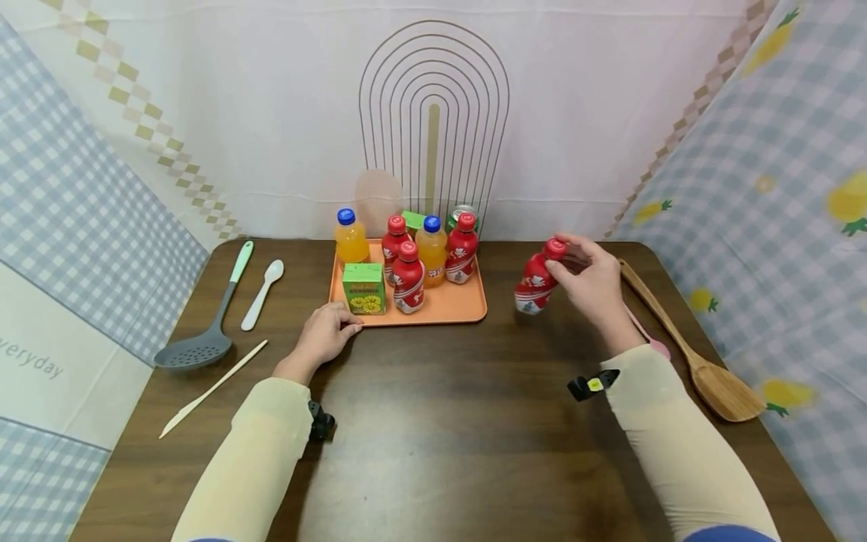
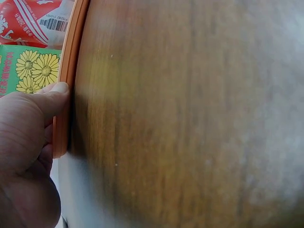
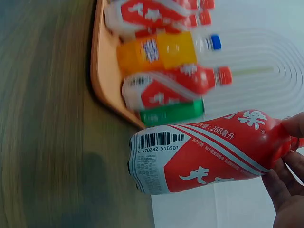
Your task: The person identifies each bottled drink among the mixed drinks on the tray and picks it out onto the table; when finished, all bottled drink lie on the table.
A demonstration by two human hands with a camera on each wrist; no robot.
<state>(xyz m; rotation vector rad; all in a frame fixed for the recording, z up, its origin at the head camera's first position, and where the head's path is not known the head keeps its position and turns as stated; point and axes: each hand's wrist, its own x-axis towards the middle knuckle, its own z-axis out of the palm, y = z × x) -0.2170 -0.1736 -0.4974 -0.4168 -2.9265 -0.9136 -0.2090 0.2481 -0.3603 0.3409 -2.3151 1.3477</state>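
Note:
My right hand (image 1: 592, 282) grips a red-and-white drink bottle (image 1: 535, 284) by its neck, just below the red cap. The bottle is tilted, base toward the left, to the right of the orange tray (image 1: 447, 315). In the right wrist view, the barcode side of this bottle (image 3: 199, 159) shows. My left hand (image 1: 323, 331) pinches the tray's front-left rim, thumb on top in the left wrist view. Beside that thumb stands a green drink carton (image 1: 364, 290) with yellow flowers. On the tray are three more red bottles (image 1: 409, 282), two orange-juice bottles (image 1: 431, 252) with blue caps, and a green can (image 1: 467, 212), partly hidden.
At the left lie a grey slotted spatula (image 1: 203, 348), a white spoon (image 1: 263, 297) and a pale thin stick-like knife (image 1: 213, 388). A wooden spatula (image 1: 721, 388) and a partly covered pink utensil (image 1: 658, 348) lie at the right. Curtains (image 1: 284, 113) surround the table (image 1: 433, 421).

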